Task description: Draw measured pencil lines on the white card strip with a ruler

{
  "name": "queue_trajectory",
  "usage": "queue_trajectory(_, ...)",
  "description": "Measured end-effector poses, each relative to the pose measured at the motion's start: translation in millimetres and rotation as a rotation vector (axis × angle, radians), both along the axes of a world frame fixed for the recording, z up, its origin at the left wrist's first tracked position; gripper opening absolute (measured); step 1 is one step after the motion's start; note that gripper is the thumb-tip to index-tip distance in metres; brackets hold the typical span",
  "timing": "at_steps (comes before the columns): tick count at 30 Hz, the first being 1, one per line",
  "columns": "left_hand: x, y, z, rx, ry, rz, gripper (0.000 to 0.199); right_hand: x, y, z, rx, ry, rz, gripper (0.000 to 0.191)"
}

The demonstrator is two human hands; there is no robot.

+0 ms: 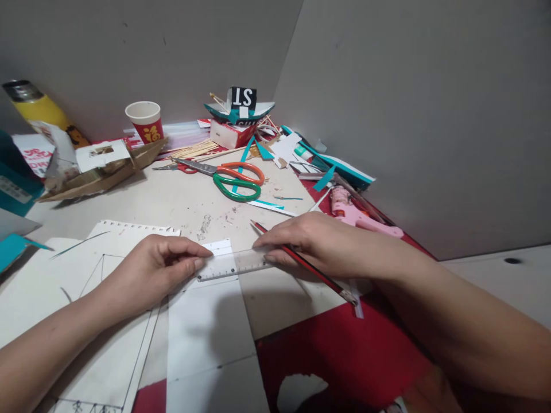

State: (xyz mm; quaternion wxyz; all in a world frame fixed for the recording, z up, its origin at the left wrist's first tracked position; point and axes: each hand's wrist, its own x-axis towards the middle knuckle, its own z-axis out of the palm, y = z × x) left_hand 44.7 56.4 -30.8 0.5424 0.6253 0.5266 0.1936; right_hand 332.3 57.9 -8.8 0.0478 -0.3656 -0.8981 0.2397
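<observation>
A clear ruler (235, 265) lies across the upper part of a white paper strip (206, 338) marked with dots and thin lines. Its left end is pinched between the thumb and fingers of my left hand (161, 267). My right hand (307, 244) holds the ruler's right end between thumb and fingertips. A red and black pencil (318, 275) is also tucked in my right hand, its tip pointing up and left. Left of the strip, partly under my left forearm, is a drawing pad (129, 350) with pencil-drawn lines.
Scissors with orange and green handles (239, 180) lie beyond my hands. Behind stand a red and white cup (146, 123), a cardboard boat (107, 169) and a teal boat model (241, 109). A pink glue gun (357, 215) and scraps lie right; a yellow bottle (43, 115) stands left.
</observation>
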Motion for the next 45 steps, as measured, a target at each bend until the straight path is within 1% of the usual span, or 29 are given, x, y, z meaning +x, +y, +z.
queue_trajectory(9,-1.3,1.0,-1.5,-0.02,-0.018,-0.008,0.031,-0.1,-1.0,-1.4,0.012,-0.015,-0.012,0.024)
queue_trajectory(14,-1.6,2.9,-0.9,-0.074,-0.039,0.003,0.034,0.5,-0.9,-3.5,0.028,-0.025,-0.022,0.022)
queue_trajectory(20,-3.3,3.6,-5.4,-0.137,-0.117,0.019,0.033,-1.0,-0.2,-4.1,0.011,-0.006,0.005,0.021)
queue_trajectory(27,-6.7,5.5,-5.1,-0.127,-0.205,0.009,0.027,-0.7,-0.5,-4.5,-0.014,0.033,0.003,0.026)
queue_trajectory(32,-9.4,8.2,-5.4,-0.131,-0.248,0.003,0.025,-2.0,-3.0,-2.1,0.0,0.032,-0.004,0.042)
queue_trajectory(35,-10.4,8.3,-6.4,-0.129,-0.264,0.017,0.025,-3.5,-4.8,-0.4,0.007,0.033,-0.001,0.046)
queue_trajectory(38,-10.3,7.9,-6.8,-0.117,-0.287,0.037,0.028,-3.7,-5.8,0.6,0.017,0.056,-0.009,0.043)
queue_trajectory(41,-10.0,7.6,-5.3,-0.124,-0.35,0.072,0.032,-3.2,-5.3,1.2,0.023,0.134,-0.029,0.037)
queue_trajectory(43,-9.9,7.3,-1.6,-0.106,-0.43,0.136,0.034,-4.4,-5.0,1.6,0.005,0.218,-0.085,0.03)
queue_trajectory(45,-9.4,5.9,4.7,-0.066,-0.506,0.212,0.035,-7.9,-6.1,2.0,-0.033,0.353,-0.201,0.017)
